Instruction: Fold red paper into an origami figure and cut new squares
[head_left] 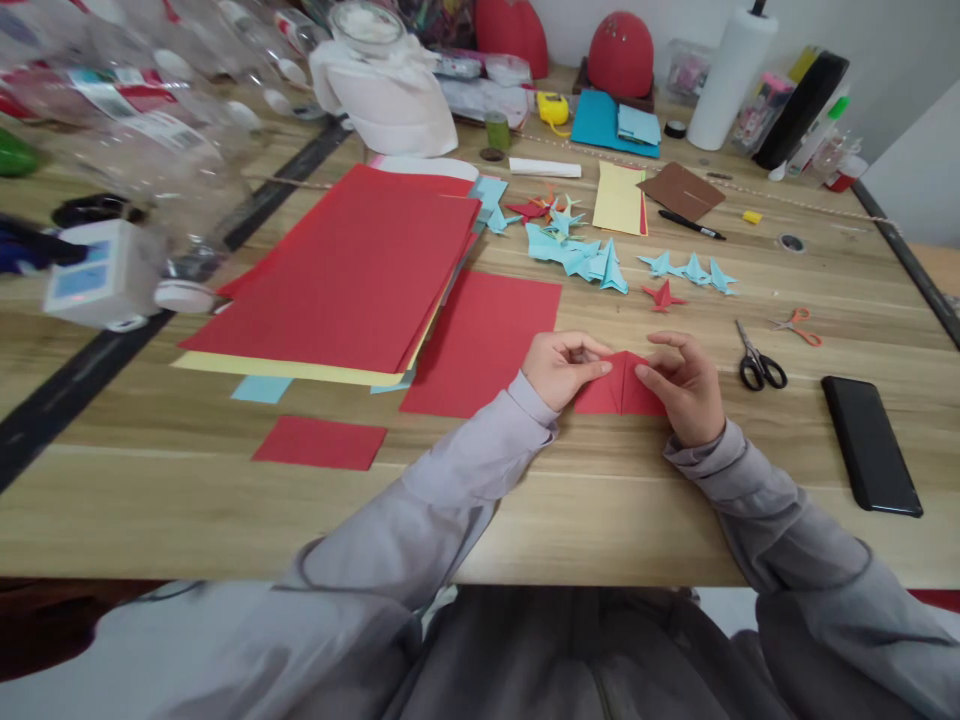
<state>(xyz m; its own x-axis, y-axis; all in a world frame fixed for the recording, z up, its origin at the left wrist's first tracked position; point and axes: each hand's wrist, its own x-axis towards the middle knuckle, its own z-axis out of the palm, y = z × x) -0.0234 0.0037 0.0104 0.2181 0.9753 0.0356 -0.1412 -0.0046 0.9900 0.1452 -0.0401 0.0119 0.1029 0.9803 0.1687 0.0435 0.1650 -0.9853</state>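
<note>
Grey sleeves (450, 480) cross the near edge of the counter (187, 520). Left of the hands lie a red stack (345, 270) and, partly under it, a red sheet (487, 340). Left hand (555, 370) closes narrowly on the folded paper (624, 385), thumb on its left part; right hand (688, 390) sits loosely curved, thumb touching its right part, grip unclear. Right of them: phone (871, 445), then black scissors (757, 362).

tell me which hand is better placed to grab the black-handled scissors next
Right, most likely. The right hand is nearer the black-handled scissors, which lie on its side; the left hand would have to reach across the folded red paper both hands touch.
</note>
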